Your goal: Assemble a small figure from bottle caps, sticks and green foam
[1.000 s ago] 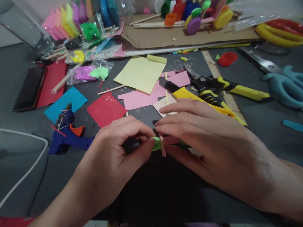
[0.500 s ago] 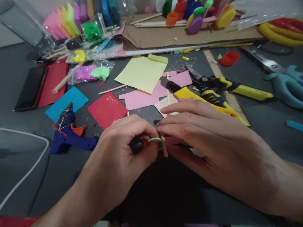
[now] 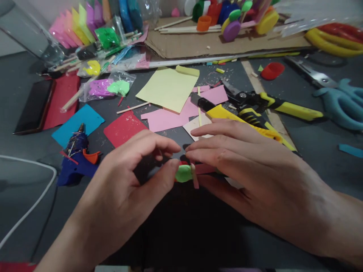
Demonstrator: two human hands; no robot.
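A small green oval piece [image 3: 183,173] sits between my hands, against the end of a pink strip [image 3: 195,177]. Something red shows just behind the green oval. My right hand [image 3: 241,170] has the pink strip pinched between thumb and fingers, its other fingers stretched out to the left. My left hand [image 3: 133,173] is at the oval's left side, thumb and fingers apart; the thumb tip is close to the oval, and I cannot tell whether it touches. Beyond the right fingers lies a yellow utility knife [image 3: 221,112], partly covered by that hand.
A blue glue gun [image 3: 76,158] lies left of my left hand. Red paper [image 3: 124,127], pink paper [image 3: 164,120] and a yellow sheet [image 3: 168,88] lie ahead. Yellow-black pliers [image 3: 292,107] and blue-handled scissors [image 3: 337,98] are at right. Cardboard [image 3: 184,45] with sticks is at the back.
My left thumb and fingers have come apart and drawn back left from the green oval, which now shows its face. My right hand still holds the pink strip.
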